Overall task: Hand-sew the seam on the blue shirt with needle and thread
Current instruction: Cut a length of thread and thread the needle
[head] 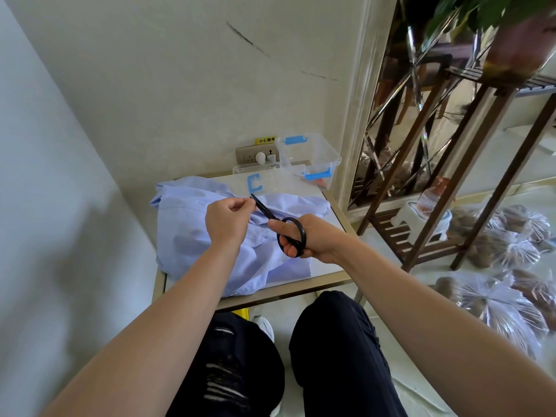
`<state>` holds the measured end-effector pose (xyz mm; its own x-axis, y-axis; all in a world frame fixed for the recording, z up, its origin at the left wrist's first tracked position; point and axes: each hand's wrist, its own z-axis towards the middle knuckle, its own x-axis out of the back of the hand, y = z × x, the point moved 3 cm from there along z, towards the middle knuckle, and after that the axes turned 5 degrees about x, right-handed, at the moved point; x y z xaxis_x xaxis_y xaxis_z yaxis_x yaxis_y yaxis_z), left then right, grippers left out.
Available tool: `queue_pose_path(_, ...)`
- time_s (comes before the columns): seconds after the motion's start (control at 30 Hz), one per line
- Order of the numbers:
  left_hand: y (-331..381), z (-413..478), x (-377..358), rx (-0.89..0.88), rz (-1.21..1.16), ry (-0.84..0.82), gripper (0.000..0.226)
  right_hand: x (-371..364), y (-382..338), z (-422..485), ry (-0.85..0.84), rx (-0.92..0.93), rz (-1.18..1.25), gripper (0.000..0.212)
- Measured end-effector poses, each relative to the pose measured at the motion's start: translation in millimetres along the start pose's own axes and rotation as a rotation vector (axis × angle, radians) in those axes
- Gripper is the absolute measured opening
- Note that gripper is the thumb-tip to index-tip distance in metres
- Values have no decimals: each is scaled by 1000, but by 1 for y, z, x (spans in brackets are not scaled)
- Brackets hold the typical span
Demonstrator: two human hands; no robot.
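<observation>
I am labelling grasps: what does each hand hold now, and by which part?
The right hand holds the black scissors by the handle loops. The left hand pinches something beside the blade tips, perhaps thread, too thin to see.

Wears black trousers at bottom centre, ripped in pale slashes over the left leg, with a white shoe between the knees.

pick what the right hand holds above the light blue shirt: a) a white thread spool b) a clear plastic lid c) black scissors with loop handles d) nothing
c: the right hand curls its fingers through the loop handle of the black scissors, blades pointing at the left hand over the light blue shirt.
</observation>
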<state>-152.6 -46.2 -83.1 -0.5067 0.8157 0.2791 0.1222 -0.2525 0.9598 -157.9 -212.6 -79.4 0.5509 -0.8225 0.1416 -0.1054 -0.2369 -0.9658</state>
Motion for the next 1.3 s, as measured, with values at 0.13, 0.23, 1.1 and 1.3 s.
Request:
queue_pose_path(0.13, -1, 1, -1, -2, -1, -10, 25, 2, 3, 3, 46, -27, 0, 38)
queue_pose_path(0.23, -4, 2, -1, -3, 7, -12, 24, 8, 6, 8, 147, -33, 59, 31)
queue_pose_path(1.1, -48, 124, -38, 33, -26, -117, 12, 52, 1, 197, 518, 69, -479, 7)
queue_pose_path(1.3, -58, 124, -43, 46, -36, -144, 11, 43, 15, 201, 351, 92, -614, 25)
